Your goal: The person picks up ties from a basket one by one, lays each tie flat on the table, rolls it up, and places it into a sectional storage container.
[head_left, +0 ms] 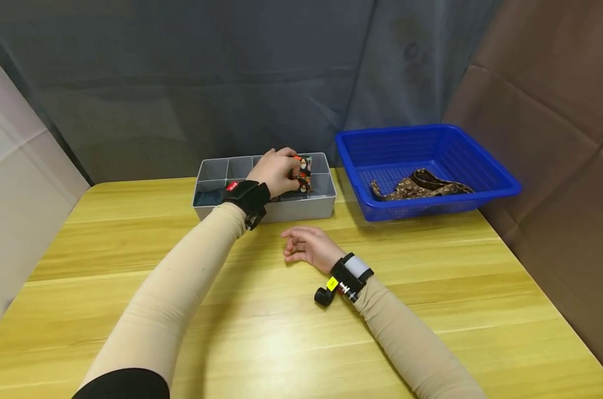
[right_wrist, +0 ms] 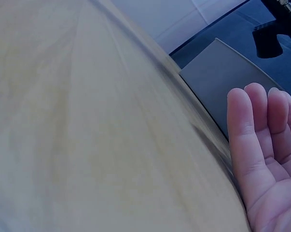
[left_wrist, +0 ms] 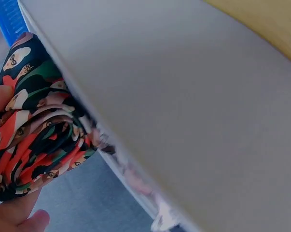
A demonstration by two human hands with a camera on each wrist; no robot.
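Bare wooden table [head_left: 301, 338] spreads wide before the grey divided tray [head_left: 311, 206], with the blue basket [head_left: 496, 185] just to its right. The left hand [head_left: 275, 172] grips a rolled cloth [head_left: 303, 173] printed in red, black and green, lying front-to-back in the tray's right compartments. The right hand [head_left: 308, 247] rests relaxed on the table.

Beige sleeves [head_left: 182, 288], black wrist straps [head_left: 249, 197]
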